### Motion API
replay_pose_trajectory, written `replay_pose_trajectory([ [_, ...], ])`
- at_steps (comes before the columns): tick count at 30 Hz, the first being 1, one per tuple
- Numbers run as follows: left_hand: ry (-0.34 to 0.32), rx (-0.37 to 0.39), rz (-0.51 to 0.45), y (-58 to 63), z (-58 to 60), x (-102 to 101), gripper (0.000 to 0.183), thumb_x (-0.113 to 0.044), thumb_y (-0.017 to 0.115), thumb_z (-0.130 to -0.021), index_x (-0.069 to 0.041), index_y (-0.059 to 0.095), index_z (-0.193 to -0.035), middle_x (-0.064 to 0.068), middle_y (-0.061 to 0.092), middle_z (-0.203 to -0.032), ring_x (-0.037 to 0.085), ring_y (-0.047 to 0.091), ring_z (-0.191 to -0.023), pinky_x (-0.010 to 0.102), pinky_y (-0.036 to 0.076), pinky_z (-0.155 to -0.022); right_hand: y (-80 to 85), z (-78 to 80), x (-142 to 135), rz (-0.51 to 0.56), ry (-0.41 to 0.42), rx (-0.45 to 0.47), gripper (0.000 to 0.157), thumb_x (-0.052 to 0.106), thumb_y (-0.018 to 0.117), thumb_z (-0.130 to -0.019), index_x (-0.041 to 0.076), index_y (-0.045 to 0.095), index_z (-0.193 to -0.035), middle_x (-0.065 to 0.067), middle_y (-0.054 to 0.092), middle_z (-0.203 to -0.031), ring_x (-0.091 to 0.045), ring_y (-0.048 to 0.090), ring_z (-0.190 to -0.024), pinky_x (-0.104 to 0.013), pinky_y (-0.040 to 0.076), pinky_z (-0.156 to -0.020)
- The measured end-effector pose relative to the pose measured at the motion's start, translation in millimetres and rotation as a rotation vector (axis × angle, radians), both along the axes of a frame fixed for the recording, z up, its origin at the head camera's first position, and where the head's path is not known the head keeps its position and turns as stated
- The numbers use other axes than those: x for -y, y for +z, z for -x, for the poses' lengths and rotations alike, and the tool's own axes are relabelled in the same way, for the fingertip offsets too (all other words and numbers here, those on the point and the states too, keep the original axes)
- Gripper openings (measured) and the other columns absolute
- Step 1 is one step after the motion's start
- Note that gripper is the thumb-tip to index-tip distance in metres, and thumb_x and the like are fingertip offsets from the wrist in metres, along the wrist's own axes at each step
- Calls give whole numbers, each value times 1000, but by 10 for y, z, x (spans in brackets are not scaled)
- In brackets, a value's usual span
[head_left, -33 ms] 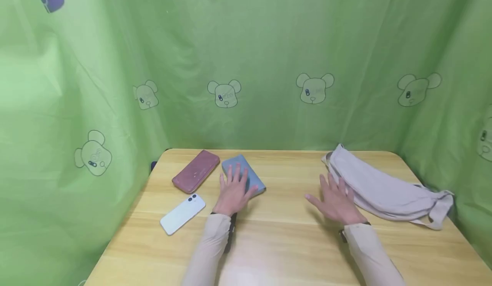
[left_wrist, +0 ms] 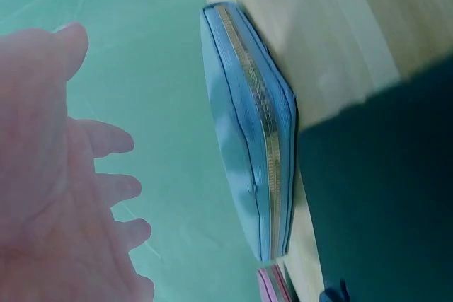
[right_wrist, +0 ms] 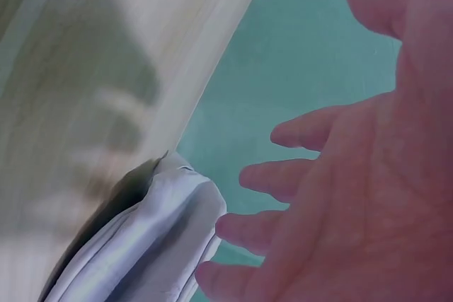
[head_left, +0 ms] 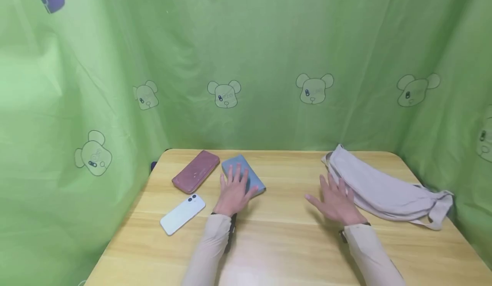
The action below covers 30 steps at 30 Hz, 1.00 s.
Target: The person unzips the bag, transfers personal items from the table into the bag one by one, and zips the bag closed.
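My left hand (head_left: 232, 194) is spread out with straight fingers over a blue zip wallet (head_left: 254, 180), covering part of it in the head view. From the left wrist, a gap shows between the palm and the wallet's gold zipper (left_wrist: 267, 125). My right hand (head_left: 338, 202), fingers spread and holding nothing, hovers just left of a pale grey fabric bag (head_left: 376, 187) with a strap. In the right wrist view the bag's end (right_wrist: 177, 210) lies beside the fingertips.
A dark pink wallet (head_left: 196, 171) lies at the table's back left. In front of it is a white phone (head_left: 182, 214), camera side up. The wooden table (head_left: 284, 243) is surrounded by a green curtain (head_left: 265, 119) printed with bear heads.
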<state>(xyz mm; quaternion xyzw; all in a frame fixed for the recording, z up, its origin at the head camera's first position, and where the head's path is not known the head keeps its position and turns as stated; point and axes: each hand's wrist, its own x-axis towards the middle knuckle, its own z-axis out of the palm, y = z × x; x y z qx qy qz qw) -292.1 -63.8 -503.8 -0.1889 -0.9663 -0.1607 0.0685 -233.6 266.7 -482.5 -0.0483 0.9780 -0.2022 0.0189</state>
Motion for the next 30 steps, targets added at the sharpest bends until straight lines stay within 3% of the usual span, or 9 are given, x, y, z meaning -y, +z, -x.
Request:
replay_pose_trajectory([
  [6,-68,8,-66,4,0,-45,74,-54,42,-107,-4,30,-161,24,18,-171,52,15,-157,75,18,-123,-11,18,-39,39,47,-9,98,63,46,-103,-12,17,-159,-41,10,-164,-66,5,-149,-79,7,-120],
  [13,-142,109,-215,-30,-22,-229,77,-57,36,-108,-3,27,-162,22,21,-171,47,21,-158,65,19,-128,39,12,-297,164,106,-83,93,53,50,-105,-12,11,-159,-39,16,-164,-60,19,-151,-72,20,-122],
  [18,-203,236,-347,11,-7,-427,79,-60,33,-108,-4,24,-163,19,25,-171,36,26,-158,51,22,-131,111,-31,-559,211,15,-65,86,54,43,-108,-13,22,-157,-42,34,-155,-61,37,-141,-74,32,-114],
  [22,-216,347,-460,35,40,-626,78,-62,33,-107,-12,23,-165,12,28,-171,29,29,-158,46,25,-131,190,-88,-805,207,-73,-52,81,55,38,-108,-12,29,-155,-42,48,-145,-60,53,-126,-72,45,-102],
  [25,-217,408,-536,53,85,-809,76,-64,35,-106,-17,24,-165,9,33,-169,28,34,-156,46,30,-129,228,-113,-1042,219,-123,-51,80,53,37,-109,-13,29,-154,-44,45,-145,-61,52,-124,-71,47,-96],
  [30,-217,467,-610,51,149,-1131,72,-61,37,-106,-19,27,-164,6,41,-165,27,44,-150,45,40,-123,228,-152,-1516,231,-234,-43,83,53,34,-108,-16,26,-153,-50,30,-149,-69,41,-125,-77,41,-96],
])
